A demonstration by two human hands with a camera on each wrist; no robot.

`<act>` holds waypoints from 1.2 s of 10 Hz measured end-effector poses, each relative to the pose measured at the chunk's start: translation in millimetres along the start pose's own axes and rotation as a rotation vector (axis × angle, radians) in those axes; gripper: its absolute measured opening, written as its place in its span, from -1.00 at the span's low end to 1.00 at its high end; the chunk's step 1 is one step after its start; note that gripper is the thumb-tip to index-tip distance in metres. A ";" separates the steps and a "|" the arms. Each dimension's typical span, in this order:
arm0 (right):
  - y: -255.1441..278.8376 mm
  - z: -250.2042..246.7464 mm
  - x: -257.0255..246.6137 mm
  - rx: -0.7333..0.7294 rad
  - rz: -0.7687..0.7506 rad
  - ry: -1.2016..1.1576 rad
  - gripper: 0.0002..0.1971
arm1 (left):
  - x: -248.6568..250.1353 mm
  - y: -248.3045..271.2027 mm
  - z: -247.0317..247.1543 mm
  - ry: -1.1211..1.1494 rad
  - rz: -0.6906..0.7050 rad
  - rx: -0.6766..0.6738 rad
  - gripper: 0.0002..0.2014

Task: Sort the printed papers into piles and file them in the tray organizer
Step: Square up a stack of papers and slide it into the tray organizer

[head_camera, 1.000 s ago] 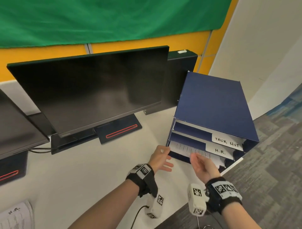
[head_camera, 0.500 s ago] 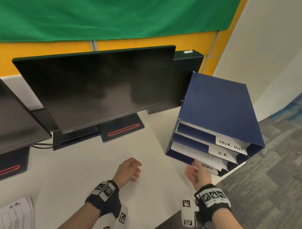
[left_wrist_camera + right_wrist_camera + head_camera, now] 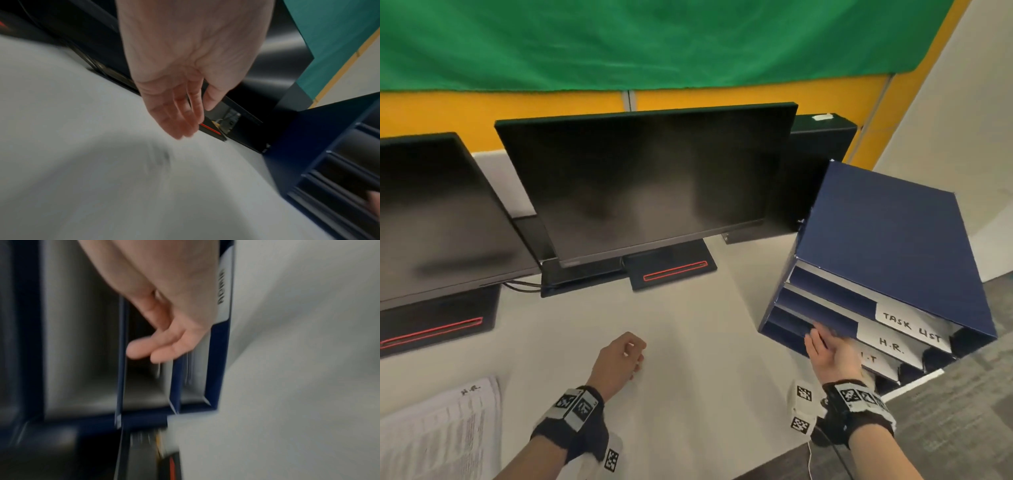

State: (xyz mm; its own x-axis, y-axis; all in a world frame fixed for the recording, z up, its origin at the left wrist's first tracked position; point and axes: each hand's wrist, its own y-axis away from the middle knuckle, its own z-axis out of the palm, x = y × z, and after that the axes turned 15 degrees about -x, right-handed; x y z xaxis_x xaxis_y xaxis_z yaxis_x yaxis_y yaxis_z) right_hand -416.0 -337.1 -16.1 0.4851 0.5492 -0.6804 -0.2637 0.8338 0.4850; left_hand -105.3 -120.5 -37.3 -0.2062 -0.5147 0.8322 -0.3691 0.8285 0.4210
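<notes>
The blue tray organizer [image 3: 887, 240] stands on the right end of the white desk, with slot labels reading TASK LIST, H.R. and I.T. My right hand [image 3: 816, 337] reaches flat into the front of a lower slot, fingers straight against the tray edge; the right wrist view shows it [image 3: 148, 352] between the blue shelves [image 3: 218, 369], blurred. My left hand [image 3: 633, 356] hovers over the bare desk left of the organizer, fingers loosely curled [image 3: 185, 126], holding nothing. A stack of printed papers [image 3: 441, 431] marked H.R. lies at the desk's near left corner.
Two dark monitors [image 3: 647, 185] on stands with red-lined bases [image 3: 671, 270] run along the back of the desk [image 3: 688, 342]. The organizer sits by the desk's right edge, with grey carpet [image 3: 962, 411] beyond it. A cable hangs below my right wrist.
The sheet that stuck out of the lower slot has gone inside, with my right hand following it. My left hand has drawn back leftward from the organizer. The view has swung left.
</notes>
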 end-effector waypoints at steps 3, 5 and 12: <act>53.5 108.1 138.6 -0.368 0.260 0.651 -0.71 | -69.8 57.7 -71.4 -0.726 -0.553 0.454 -0.38; 62.4 169.1 209.8 -0.655 0.418 1.009 -0.64 | -123.9 89.4 -80.3 -0.479 -1.003 0.328 -0.12; 88.6 190.6 236.5 -0.888 0.649 0.986 -0.69 | -61.5 63.9 -64.3 -0.428 -0.504 0.119 -0.28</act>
State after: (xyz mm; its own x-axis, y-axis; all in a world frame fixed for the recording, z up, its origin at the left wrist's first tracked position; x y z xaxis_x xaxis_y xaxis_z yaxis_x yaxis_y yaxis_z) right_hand -165.7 -144.0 -29.4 -0.5691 0.3430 -0.7474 -0.7972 -0.0073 0.6037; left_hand -58.0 -21.7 -38.4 -0.3146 -0.8948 0.3169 -0.6068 0.4463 0.6577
